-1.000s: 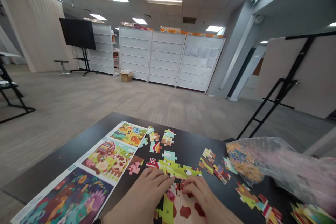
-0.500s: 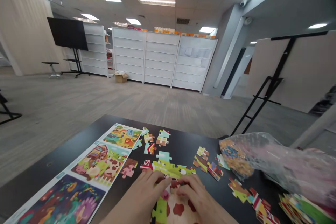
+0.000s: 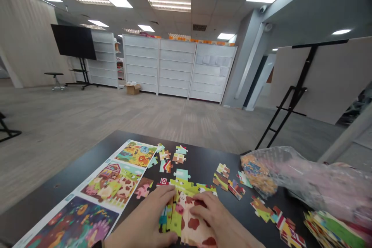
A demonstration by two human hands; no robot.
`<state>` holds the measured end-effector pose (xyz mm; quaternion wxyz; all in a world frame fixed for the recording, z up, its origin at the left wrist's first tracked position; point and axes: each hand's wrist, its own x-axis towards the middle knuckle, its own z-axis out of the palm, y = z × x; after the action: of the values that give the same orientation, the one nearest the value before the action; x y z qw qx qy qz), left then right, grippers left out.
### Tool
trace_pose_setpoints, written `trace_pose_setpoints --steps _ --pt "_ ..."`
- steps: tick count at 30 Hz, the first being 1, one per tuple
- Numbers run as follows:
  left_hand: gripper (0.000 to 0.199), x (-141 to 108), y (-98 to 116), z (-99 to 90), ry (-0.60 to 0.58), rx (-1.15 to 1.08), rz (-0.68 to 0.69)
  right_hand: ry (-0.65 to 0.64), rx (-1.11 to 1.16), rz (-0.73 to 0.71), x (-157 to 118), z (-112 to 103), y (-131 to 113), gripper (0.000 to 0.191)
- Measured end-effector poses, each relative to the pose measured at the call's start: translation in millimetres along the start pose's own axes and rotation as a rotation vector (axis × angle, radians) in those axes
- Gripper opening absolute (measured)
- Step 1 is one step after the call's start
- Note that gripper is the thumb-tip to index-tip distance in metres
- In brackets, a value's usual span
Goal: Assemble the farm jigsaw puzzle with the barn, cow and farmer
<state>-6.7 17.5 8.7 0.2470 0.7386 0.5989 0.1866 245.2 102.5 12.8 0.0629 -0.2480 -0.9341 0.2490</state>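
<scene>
A partly joined jigsaw puzzle [image 3: 194, 224] lies on the dark table in front of me, showing a spotted cow on green. At its left edge rests my left hand [image 3: 147, 217], thumb spread apart from the fingers. My right hand [image 3: 213, 215] lies over the puzzle's right side, its bent fingers apart and touching the cow pieces. Just left of the puzzle is a loose pig piece [image 3: 143, 188]. The picture sheet [image 3: 116, 184] beside my left arm carries three printed scenes, with the same cow in the middle one.
Loose puzzle pieces [image 3: 179, 158] lie beyond the puzzle, and more pieces [image 3: 228, 182] are scattered to the right. A clear plastic bag [image 3: 308, 174] and a stack of colourful pieces [image 3: 334, 228] occupy the table's right side. A flipchart stand [image 3: 290, 100] stands behind.
My left hand has shifted left and its thumb has moved down, uncovering the cow's head and pieces along the left edge. My right hand stays on the puzzle. The view has tilted slightly.
</scene>
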Motion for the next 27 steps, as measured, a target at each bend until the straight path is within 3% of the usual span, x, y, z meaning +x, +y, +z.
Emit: trace_pose_setpoints --steps 5,12,18,22,27 --pt "0.081 0 7 -7.3 -0.051 0.042 0.004 0.006 -0.014 -0.005 -1 -3 -4 0.058" --pt "0.083 -1 -7 5.5 -0.038 0.054 0.029 -0.013 -0.052 -0.057 -1 2 4 0.052" --pt "0.069 3 -10 10.0 -0.013 0.128 0.072 -0.002 -0.143 -0.090 0 8 13 0.049" --pt "0.067 5 -17 15.4 0.015 0.154 0.098 -0.007 -0.217 -0.112 -4 16 16 0.054" --pt "0.069 7 -23 17.2 -0.035 0.269 0.170 -0.055 -0.213 -0.108 -17 22 17 0.065"
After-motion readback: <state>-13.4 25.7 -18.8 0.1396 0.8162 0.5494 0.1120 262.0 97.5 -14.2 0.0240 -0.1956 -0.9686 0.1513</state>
